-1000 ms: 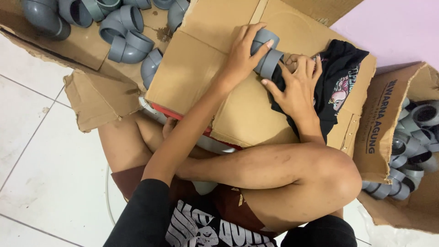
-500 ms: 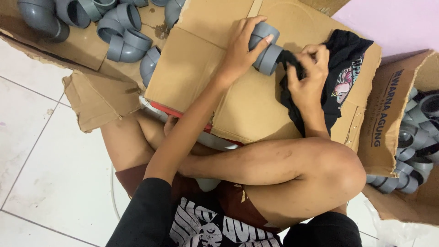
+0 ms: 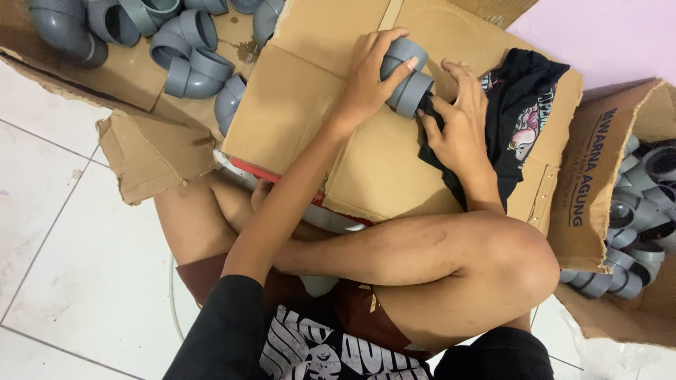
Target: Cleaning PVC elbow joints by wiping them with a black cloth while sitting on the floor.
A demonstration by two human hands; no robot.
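Slanting toward the right hand (socket-first), the grey elbow fitting.

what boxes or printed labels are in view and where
Cardboard box: right side, brown, dark blue lettering on its flap, grey pipe elbows inside.
Flattened cardboard sheet: centre, brown, plain, under both hands.
Torn cardboard box: upper left, brown, unprinted, holding grey elbows.

Left hand: arm extended forward, fingers curled in a grasp. Right hand: wrist bent, fingers spread, pressing.
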